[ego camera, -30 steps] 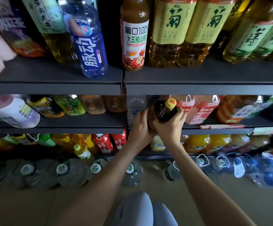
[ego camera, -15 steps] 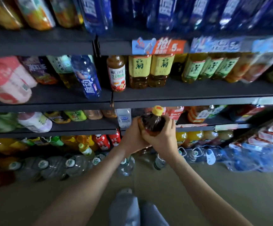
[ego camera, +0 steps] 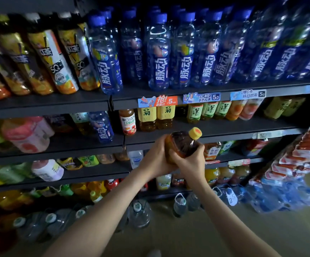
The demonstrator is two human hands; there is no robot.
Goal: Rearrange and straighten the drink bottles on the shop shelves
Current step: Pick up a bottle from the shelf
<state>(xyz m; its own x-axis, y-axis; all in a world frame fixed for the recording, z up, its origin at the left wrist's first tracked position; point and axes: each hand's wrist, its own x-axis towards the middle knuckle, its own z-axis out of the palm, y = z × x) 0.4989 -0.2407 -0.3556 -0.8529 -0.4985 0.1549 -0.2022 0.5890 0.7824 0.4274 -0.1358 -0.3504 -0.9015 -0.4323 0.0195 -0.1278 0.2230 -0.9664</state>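
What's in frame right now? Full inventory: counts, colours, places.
brown bottle: 1, dark tea with yellow cap, held in front of the shelves, centre
blue bottles: many, rows too deep to count, top shelf
lone blue bottle: 1, second shelf, left bay
orange-black bottles: about 4, top shelf, left
red-label bottle: 1, second shelf
yellow-label bottles: 2, amber, just right of it
green-label bottles: 3, second shelf, further right
price tags: 3, blue and orange, top shelf edge
water jugs: several, clear, on the floor
left hand: 1, grips the brown bottle
right hand: 1, grips it beside the left
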